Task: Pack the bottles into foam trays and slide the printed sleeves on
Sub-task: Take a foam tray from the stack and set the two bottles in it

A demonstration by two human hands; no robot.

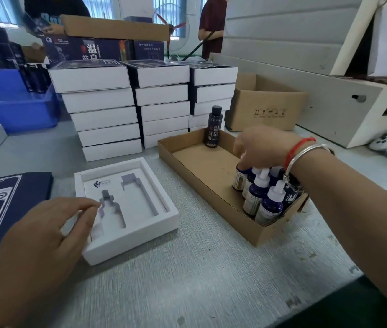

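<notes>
Left hand: we see the left hand resting on the near left corner of the foam tray, the fingers loosely bent, holding nothing.
Right hand: the right hand reaches down into the cardboard box and its fingers close on the top of one dropper bottle.
Foam tray: it lies flat on the table, both cut-outs without bottles.
Bottles: a group of dropper bottles stands in the near end of the box; one tall dark bottle stands at the far end.
Sleeves: dark printed sleeves lie stacked at the left.
Behind: we see stacks of finished boxes.
</notes>
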